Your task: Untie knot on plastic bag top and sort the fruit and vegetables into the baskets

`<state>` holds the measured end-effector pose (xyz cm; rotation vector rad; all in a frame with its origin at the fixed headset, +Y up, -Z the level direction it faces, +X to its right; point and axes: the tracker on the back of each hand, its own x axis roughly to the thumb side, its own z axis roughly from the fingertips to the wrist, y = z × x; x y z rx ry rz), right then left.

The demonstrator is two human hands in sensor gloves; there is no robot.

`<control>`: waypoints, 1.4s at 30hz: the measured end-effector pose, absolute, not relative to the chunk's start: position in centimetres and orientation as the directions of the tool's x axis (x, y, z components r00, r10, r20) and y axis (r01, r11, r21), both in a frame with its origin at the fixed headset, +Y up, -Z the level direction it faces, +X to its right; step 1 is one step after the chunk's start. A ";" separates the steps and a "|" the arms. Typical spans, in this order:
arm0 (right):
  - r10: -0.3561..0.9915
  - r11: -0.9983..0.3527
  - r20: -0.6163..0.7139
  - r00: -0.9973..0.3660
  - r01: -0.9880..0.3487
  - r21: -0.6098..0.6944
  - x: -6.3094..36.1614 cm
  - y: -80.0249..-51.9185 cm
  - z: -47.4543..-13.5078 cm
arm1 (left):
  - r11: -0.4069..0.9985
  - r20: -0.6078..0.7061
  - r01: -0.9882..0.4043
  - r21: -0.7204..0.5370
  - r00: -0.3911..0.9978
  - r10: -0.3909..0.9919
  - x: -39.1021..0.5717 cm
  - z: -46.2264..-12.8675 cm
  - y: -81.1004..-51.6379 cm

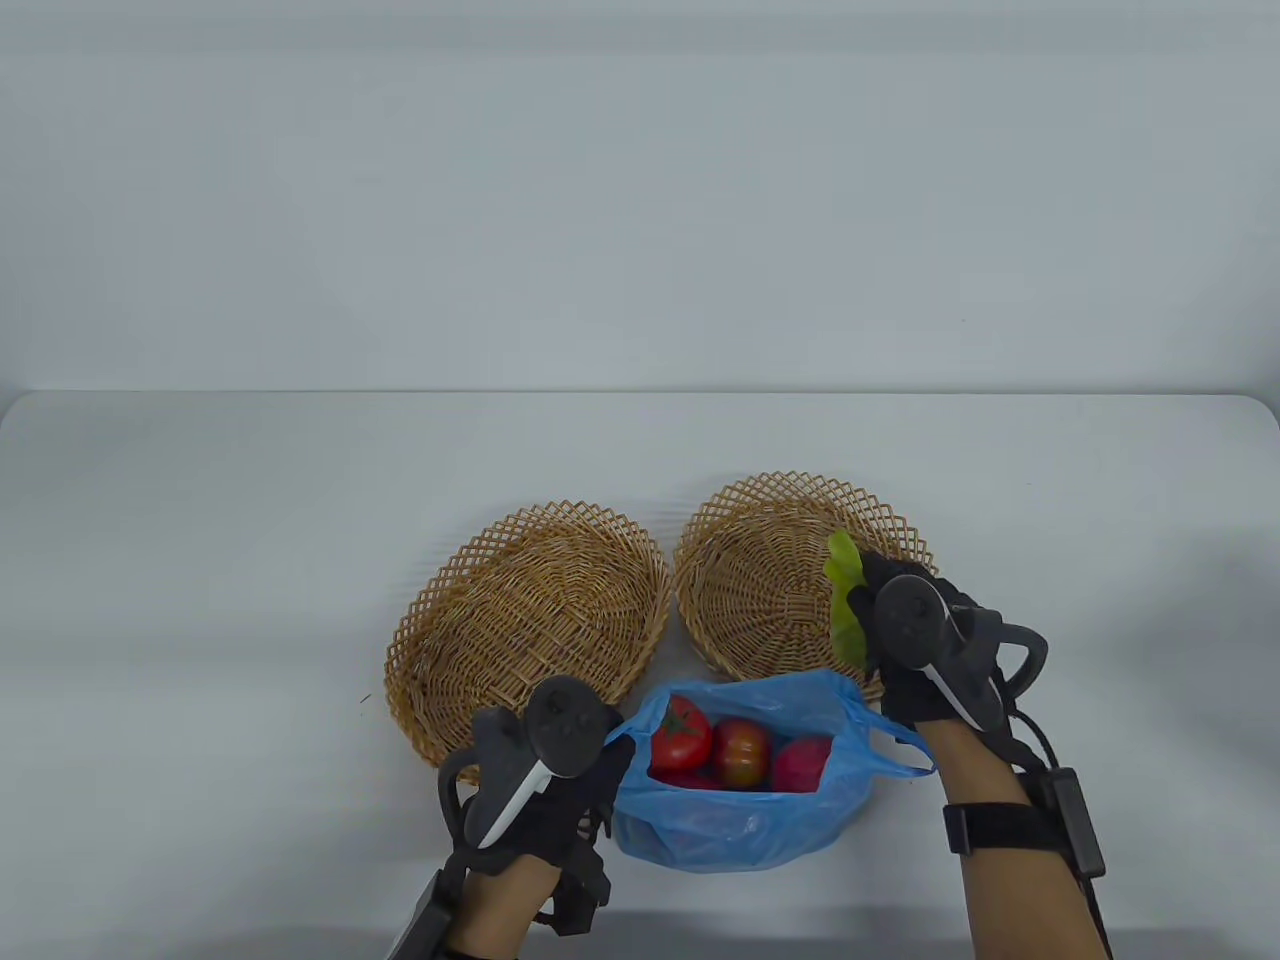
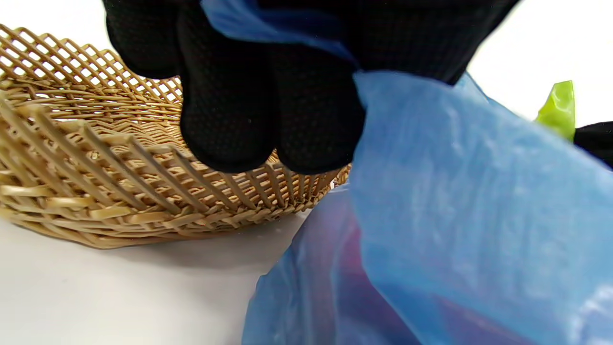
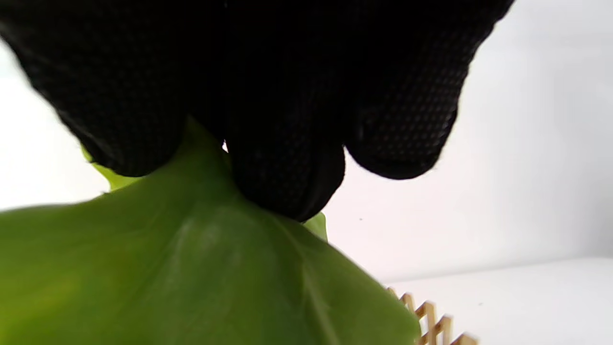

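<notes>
We see our right hand [image 1: 905,640] pinching a soft, tearable green lettuce leaf [image 1: 846,600] over the right woven wicker basket [image 1: 760,520], while our left hand [image 1: 555,770] grips the limp blue plastic bag [image 1: 740,830] open on the near tabletop [image 1: 200,500].

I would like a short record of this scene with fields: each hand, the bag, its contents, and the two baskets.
left hand: grips the rim of the blue bag, holding it open
right hand: holds a green leafy vegetable over the right basket
bag: knot undone, mouth open
bag contents: tomato, two more reddish items
left basket: nothing in it
right basket: no item lying in it yet
</notes>
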<state>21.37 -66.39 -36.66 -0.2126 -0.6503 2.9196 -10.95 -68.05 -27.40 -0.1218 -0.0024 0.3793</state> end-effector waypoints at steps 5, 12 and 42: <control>0.161 -0.936 -0.098 -0.982 -0.120 -0.330 20.9 -67.9 -37.4 | 0.921 -0.019 -0.372 -0.120 0.928 0.372 -11.0 -27.4 -68.1; 0.237 -0.967 -0.062 -0.969 -0.229 -0.115 21.1 -69.5 -38.3 | 0.920 -0.027 -0.374 -0.122 0.927 0.373 -11.1 -27.4 -68.1; -0.223 -0.964 0.484 -0.846 0.265 0.019 8.6 -67.4 -27.9 | 0.918 -0.011 -0.380 -0.110 0.924 0.381 -11.2 -27.2 -68.1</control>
